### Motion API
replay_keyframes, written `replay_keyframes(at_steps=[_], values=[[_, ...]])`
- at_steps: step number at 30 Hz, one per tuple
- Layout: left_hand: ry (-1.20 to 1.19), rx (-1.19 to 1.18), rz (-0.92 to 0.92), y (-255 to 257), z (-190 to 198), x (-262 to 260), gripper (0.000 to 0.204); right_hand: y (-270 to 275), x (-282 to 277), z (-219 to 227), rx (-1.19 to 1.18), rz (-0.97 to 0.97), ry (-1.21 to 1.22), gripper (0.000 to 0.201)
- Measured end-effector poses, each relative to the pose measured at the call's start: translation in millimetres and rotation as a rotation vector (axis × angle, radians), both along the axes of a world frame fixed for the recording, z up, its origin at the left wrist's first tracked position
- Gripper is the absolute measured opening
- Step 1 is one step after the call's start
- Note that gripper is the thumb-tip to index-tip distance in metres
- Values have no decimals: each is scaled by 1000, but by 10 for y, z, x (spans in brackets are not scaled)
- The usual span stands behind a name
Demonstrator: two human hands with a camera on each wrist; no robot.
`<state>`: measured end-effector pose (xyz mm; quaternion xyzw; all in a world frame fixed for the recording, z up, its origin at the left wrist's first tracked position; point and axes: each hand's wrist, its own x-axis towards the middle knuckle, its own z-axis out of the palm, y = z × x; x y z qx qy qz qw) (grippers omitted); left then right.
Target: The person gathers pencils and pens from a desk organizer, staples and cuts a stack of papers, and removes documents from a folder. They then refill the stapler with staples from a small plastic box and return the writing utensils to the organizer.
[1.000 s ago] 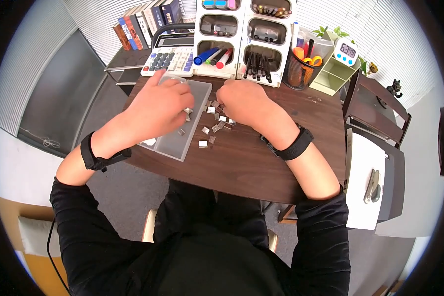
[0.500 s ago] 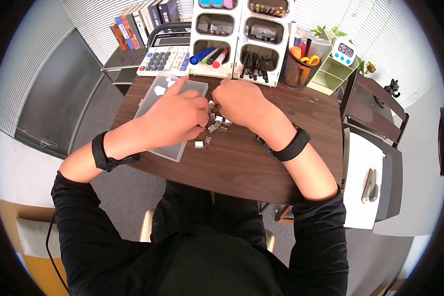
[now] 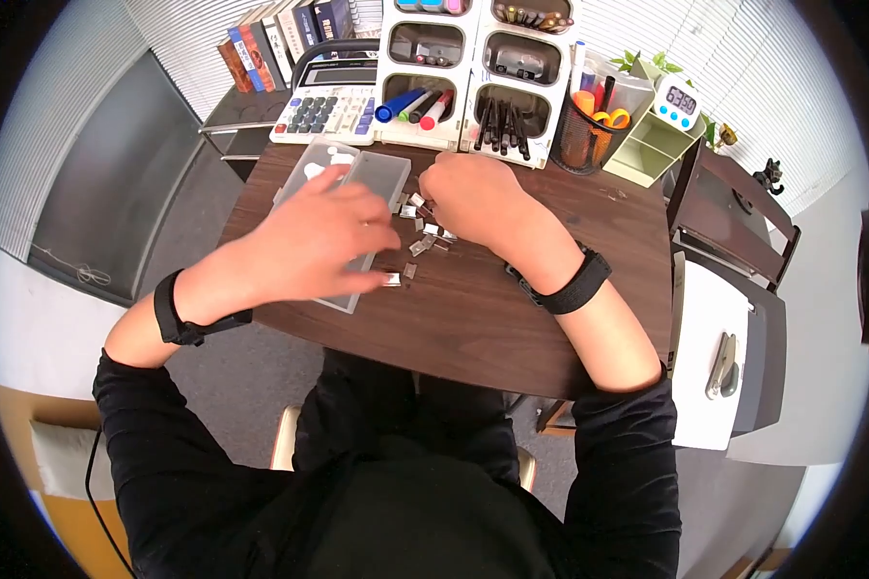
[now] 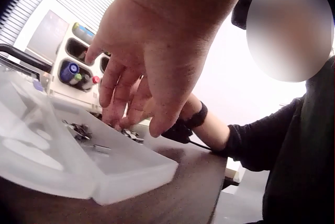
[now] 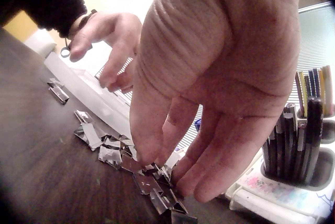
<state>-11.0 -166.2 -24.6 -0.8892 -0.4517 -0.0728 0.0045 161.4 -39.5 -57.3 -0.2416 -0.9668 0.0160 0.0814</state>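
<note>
My left hand (image 3: 319,246) hovers over a translucent plastic box (image 3: 394,166), fingers spread and loosely bent, its thumb tip overlapping a lone silver metal clip (image 3: 393,280). Nothing shows between its fingers in the left wrist view. Several clips (image 4: 78,131) lie inside the box. My right hand (image 3: 478,198) reaches down into a loose heap of small metal clips (image 3: 433,232) right of the box. In the right wrist view its thumb and forefinger pinch together at a clip (image 5: 146,183) in the heap; the fingertips are partly hidden among the shiny pieces.
Behind the box stand a calculator (image 3: 323,114) and a white organizer (image 3: 425,135) with markers and pens. A mesh pen cup (image 3: 579,140), a green shelf (image 3: 642,150) and a small timer (image 3: 678,103) are at the back right. A stapler (image 3: 722,367) lies on white paper at far right.
My left hand went right from the box to the heap's left side, then drew back left with fingers spreading. One clip left of the heap no longer shows there. My right hand stayed at the heap.
</note>
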Motion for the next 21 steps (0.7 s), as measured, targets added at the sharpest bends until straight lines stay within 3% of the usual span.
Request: replay_keyframes(at_steps=[4, 8, 11, 14, 17, 21], values=[[133, -52, -64, 1, -89, 98, 18, 3, 8, -23, 7, 11, 34, 8], [116, -61, -81, 29, -117, 88, 14, -5, -5, -11, 6, -2, 5, 8], [84, -24, -51, 0, -30, 33, 12, -3, 2, -23, 23, 2, 12, 8], [100, 92, 103, -8, 87, -130, 14, 12, -11, -55, -4, -4, 11, 9], [91, 28, 208, -19, 132, -223, 12, -11, 2, -17, -7, -10, 24, 9], [117, 75, 197, -5, 12, -292, 12, -18, -6, 6, 8, -6, -3, 9]])
